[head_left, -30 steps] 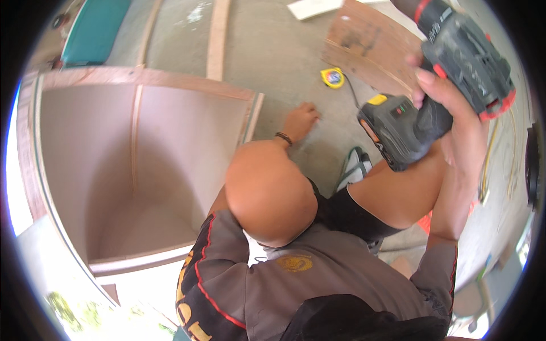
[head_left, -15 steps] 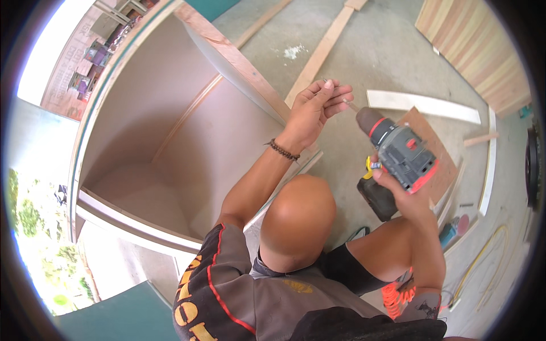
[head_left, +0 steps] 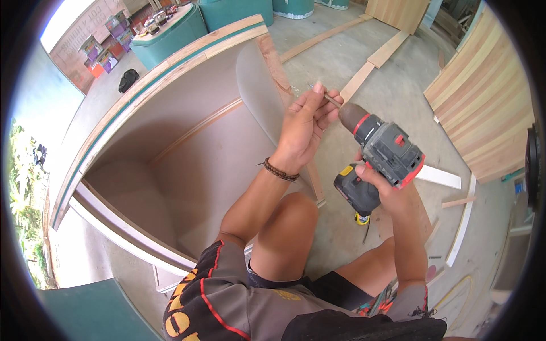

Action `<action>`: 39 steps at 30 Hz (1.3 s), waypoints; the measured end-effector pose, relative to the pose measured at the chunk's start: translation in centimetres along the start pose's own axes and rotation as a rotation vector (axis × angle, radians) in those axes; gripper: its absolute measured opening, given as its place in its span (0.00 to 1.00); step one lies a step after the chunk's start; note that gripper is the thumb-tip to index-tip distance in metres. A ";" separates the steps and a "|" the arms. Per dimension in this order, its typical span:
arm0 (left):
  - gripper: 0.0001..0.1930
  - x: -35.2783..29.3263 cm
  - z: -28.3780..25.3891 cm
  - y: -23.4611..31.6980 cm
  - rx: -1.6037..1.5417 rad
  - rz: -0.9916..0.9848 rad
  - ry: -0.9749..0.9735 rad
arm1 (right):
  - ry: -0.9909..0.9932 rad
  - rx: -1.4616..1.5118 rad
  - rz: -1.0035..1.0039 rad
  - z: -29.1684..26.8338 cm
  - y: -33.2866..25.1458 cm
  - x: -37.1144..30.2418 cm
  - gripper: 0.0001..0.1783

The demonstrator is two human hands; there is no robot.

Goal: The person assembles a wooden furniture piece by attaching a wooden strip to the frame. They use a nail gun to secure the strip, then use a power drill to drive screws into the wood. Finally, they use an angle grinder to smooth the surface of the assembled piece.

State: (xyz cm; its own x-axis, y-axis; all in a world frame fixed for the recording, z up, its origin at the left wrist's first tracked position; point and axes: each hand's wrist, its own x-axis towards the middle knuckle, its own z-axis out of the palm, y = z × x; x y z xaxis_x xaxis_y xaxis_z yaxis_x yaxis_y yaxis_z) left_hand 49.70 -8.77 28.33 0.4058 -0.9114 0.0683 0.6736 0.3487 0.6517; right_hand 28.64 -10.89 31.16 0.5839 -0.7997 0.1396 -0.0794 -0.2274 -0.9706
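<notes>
My right hand (head_left: 380,184) grips the handle of a grey, red and black cordless drill (head_left: 381,153), its chuck pointing up and left. My left hand (head_left: 307,125), a bead bracelet on its wrist, pinches a thin bit or screw (head_left: 329,99) at the tip of the drill's chuck. Both hands hover over the side edge of a large open wooden cabinet (head_left: 187,148) lying on the concrete floor. My bare knees are bent below the hands.
Long wooden strips (head_left: 364,71) lie on the concrete floor behind the cabinet. Stacked wooden panels (head_left: 483,108) lean at the right. A white board (head_left: 441,177) lies under the drill. Teal furniture (head_left: 170,25) stands at the back left.
The view has swung so the cabinet fills the left. The drill came down from the upper right toward the cabinet edge, and my left hand rose to its tip.
</notes>
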 end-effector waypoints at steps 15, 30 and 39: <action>0.13 6.3 -0.3 3.2 -0.381 0.157 -0.064 | -0.121 -0.348 -0.103 2.0 -8.3 10.7 0.17; 0.11 7.5 -1.0 3.4 -0.518 0.187 -0.127 | -0.149 -0.423 -0.101 2.8 -10.6 11.9 0.16; 0.08 8.2 -0.8 3.2 -0.708 0.222 -0.187 | -0.204 -0.464 -0.083 2.2 -12.1 12.7 0.19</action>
State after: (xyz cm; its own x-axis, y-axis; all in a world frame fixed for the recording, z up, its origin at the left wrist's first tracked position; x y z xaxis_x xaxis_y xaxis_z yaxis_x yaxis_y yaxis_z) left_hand 55.68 -14.91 30.35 0.5087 -0.8036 0.3089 0.8494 0.5270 -0.0277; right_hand 38.84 -17.09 44.28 0.7458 -0.6542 0.1259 -0.3497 -0.5452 -0.7619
